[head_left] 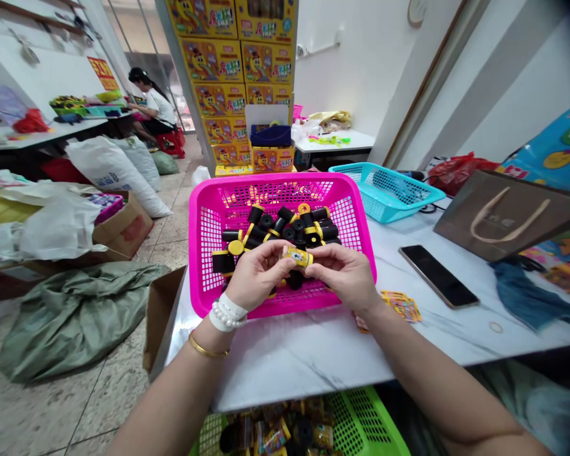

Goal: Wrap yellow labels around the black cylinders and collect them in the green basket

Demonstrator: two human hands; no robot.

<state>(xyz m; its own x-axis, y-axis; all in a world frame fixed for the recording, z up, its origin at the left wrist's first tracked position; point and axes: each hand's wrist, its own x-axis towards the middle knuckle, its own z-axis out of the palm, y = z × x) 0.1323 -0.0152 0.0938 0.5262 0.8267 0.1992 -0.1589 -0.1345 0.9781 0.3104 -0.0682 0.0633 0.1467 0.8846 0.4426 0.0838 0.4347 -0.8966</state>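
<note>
A pink plastic basket [204, 240] stands on the white table and holds several small black cylinders with yellow caps [289, 229]. Over its near part, my left hand [256, 273] and my right hand [344, 271] pinch the two ends of one small yellow-labelled cylinder [297, 256] between their fingertips. Both hands are closed on it. My left wrist wears a white bead bracelet and a gold bangle.
A black phone [437, 275], brown paper bag [503, 215], blue cloth [527, 297] and yellow sticker sheet [401, 305] lie right of the basket. A cyan basket [384, 190] sits behind. A green basket [361, 424] of finished pieces is under the table edge. A person sits far left.
</note>
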